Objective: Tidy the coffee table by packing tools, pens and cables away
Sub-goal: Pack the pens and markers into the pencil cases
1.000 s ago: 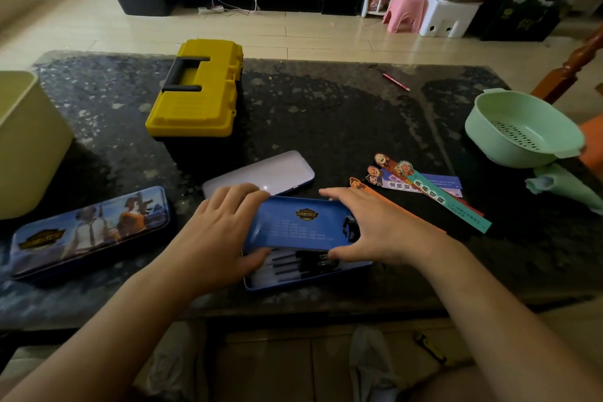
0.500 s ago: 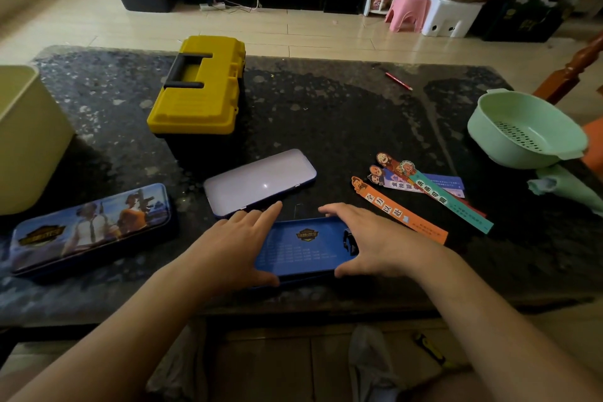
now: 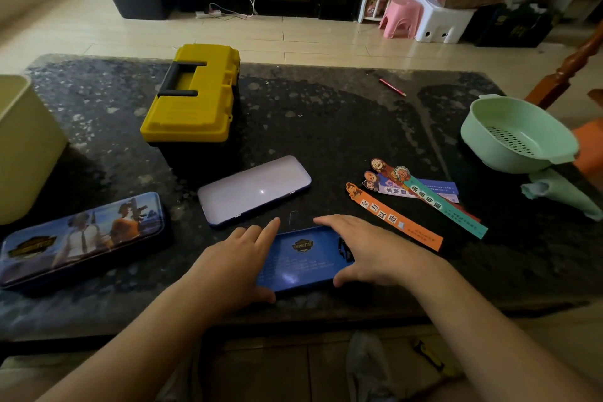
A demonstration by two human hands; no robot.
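a blue pencil tin (image 3: 303,258) lies flat on the dark speckled tabletop (image 3: 326,127), close to the near edge and about midway along it, with its lid down and a small badge printed on top. the left hand (image 3: 235,264) covers the tin's left end and the right hand (image 3: 368,254) covers its right end. on both hands the fingers are straight and slightly apart, lying flat on the lid and pointing away toward the far side, while each thumb sits against the tin's near edge. neither hand is curled round anything.

just beyond the tin, a little to the left, lies a pale lilac case (image 3: 254,189) with rounded corners, set at a slant and not touching the tin. farther back on the left stands a yellow toolbox (image 3: 195,98) with a black handle, its lid closed. at the near left lies a longer tin (image 3: 81,235) printed with game figures, also closed. a pale yellow bin (image 3: 23,147) stands at the left edge of the tabletop.

to the right of the hands, a fan of paper bookmarks (image 3: 424,192) lies on the tabletop; an orange bookmark (image 3: 394,217) lies nearest the right hand, just beside its fingers. a red pen (image 3: 392,87) lies alone at the far right. a mint green colander (image 3: 518,137) sits at the right edge, with a crumpled green cloth (image 3: 561,192) just on its near side.
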